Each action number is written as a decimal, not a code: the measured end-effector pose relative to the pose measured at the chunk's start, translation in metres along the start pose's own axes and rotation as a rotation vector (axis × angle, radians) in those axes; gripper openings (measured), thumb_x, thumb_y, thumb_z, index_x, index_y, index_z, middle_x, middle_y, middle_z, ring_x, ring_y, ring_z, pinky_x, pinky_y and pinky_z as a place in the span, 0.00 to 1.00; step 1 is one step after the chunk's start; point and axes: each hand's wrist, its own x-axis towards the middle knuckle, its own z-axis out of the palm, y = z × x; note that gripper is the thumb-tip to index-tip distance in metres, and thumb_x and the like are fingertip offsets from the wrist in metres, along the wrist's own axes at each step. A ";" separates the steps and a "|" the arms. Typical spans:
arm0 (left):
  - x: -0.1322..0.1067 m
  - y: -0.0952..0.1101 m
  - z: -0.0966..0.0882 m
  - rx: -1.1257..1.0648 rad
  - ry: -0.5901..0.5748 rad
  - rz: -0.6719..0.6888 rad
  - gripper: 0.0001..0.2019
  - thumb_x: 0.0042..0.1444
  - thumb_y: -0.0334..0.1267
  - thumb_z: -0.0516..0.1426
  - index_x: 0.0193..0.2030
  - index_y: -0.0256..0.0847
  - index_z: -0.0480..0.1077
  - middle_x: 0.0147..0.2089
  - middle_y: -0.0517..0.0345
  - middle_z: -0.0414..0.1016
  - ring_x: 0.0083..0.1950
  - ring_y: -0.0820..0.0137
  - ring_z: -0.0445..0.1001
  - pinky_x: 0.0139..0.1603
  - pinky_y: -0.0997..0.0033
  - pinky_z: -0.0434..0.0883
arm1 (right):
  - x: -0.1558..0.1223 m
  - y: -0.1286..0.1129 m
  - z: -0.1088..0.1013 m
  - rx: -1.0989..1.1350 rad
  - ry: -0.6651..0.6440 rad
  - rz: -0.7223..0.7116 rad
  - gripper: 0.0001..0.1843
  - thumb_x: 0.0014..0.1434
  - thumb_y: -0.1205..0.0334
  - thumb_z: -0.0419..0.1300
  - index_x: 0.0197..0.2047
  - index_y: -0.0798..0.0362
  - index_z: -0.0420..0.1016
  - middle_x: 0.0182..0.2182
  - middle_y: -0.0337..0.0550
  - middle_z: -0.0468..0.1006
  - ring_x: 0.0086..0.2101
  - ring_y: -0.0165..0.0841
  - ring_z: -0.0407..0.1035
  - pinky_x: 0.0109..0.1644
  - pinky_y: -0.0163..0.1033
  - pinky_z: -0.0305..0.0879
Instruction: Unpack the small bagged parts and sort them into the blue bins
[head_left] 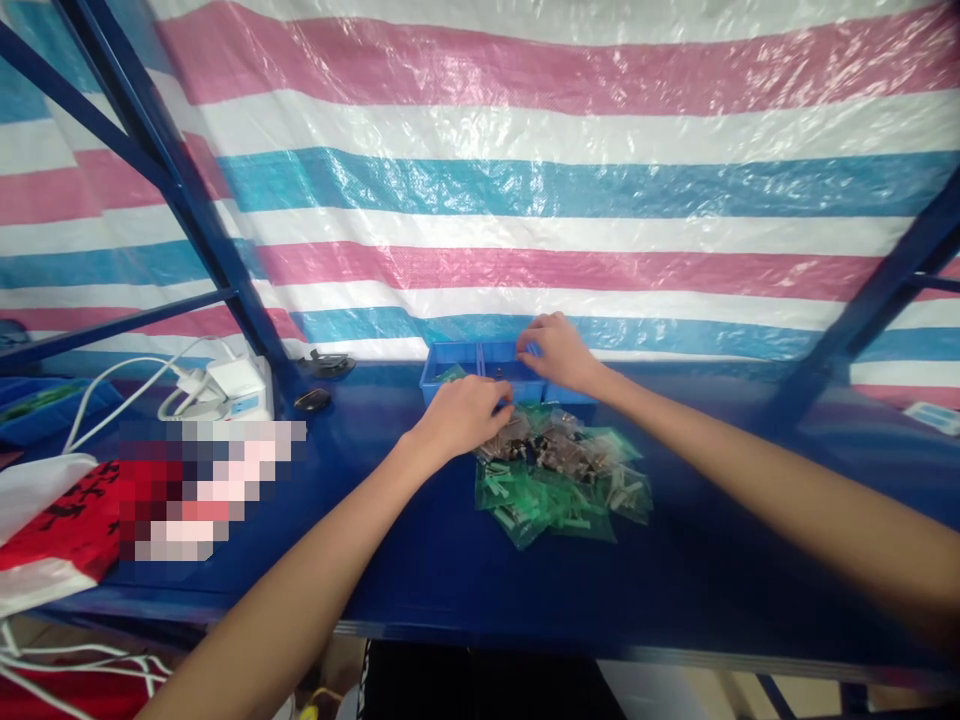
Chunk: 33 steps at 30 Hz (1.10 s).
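Before the blue plastic tray point(459, 352), the left hand point(461, 415) is pinching small green plastic bags point(559, 485); the right hand point(559, 352) is curling over it, grip unclear.

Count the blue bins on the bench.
3 for sure. First bin by the left hand and second bin at the right hand, side by side behind the bag pile; third bin at the far left edge. The right hand may hide another.
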 end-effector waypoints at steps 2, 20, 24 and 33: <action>0.000 -0.002 0.000 -0.007 -0.034 0.012 0.10 0.66 0.42 0.54 0.44 0.43 0.75 0.39 0.54 0.78 0.41 0.61 0.76 0.33 0.68 0.64 | 0.019 0.004 0.014 -0.022 -0.037 0.020 0.07 0.59 0.64 0.64 0.40 0.54 0.84 0.44 0.56 0.78 0.49 0.49 0.68 0.56 0.52 0.60; 0.002 -0.010 -0.002 -0.198 -0.148 0.005 0.16 0.58 0.52 0.63 0.38 0.40 0.76 0.39 0.52 0.78 0.42 0.61 0.75 0.39 0.66 0.66 | -0.104 -0.051 -0.031 0.113 0.049 -0.193 0.12 0.69 0.65 0.53 0.46 0.55 0.78 0.42 0.54 0.79 0.46 0.48 0.70 0.53 0.53 0.66; 0.002 -0.012 0.003 -0.217 -0.044 0.027 0.10 0.58 0.45 0.64 0.38 0.40 0.74 0.40 0.53 0.76 0.42 0.63 0.74 0.40 0.66 0.66 | -0.108 -0.051 -0.017 0.125 -0.010 -0.197 0.12 0.69 0.65 0.53 0.49 0.53 0.77 0.42 0.53 0.80 0.46 0.49 0.71 0.53 0.56 0.67; 0.003 -0.008 0.000 -0.286 0.037 0.018 0.04 0.61 0.34 0.59 0.41 0.41 0.75 0.38 0.56 0.78 0.40 0.65 0.76 0.40 0.68 0.68 | -0.111 -0.049 -0.010 0.237 0.007 -0.116 0.22 0.68 0.65 0.54 0.63 0.52 0.71 0.55 0.54 0.79 0.61 0.52 0.68 0.61 0.59 0.67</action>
